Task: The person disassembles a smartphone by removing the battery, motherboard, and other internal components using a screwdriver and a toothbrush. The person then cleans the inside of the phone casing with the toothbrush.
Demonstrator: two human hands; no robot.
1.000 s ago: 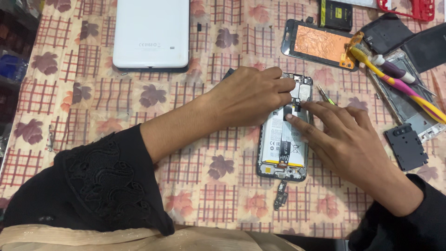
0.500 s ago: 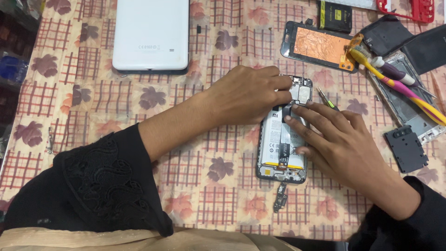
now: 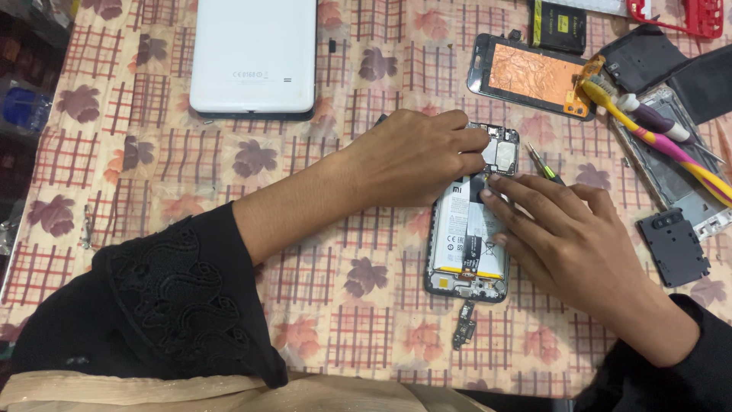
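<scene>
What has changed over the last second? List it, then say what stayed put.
Very little. The right hand slid slightly down the opened phone, its fingertips now resting on the battery near the top. Nothing was picked up or let go. The left hand stays at the phone's upper end, and the white tablet, toothbrush and loose parts lie where they were.

Two hands point(image 3: 415, 156), one opened phone point(image 3: 469, 229)
</scene>
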